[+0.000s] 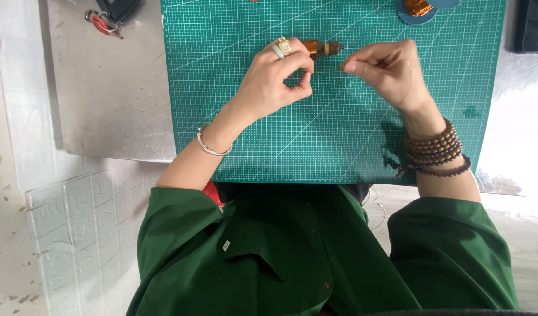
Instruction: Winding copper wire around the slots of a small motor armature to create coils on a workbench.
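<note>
My left hand [277, 79], with a ring on one finger and a thin bangle at the wrist, grips a small amber-brown bobbin-like piece [319, 48] over the green cutting mat [339, 140]. My right hand [389, 70], with dark bead bracelets around the wrist, pinches a very fine wire [410, 82] close to the bobbin's right end; the wire loops down past the hand. Both hands are level with each other near the mat's far edge. My green sleeves fill the bottom of the view.
A spool of copper wire [418, 7] lies on a blue disc at the mat's top edge. Red-handled pliers [102, 22] rest on the grey metal tabletop [105, 99] at the upper left. A dark object [532, 26] is at the upper right.
</note>
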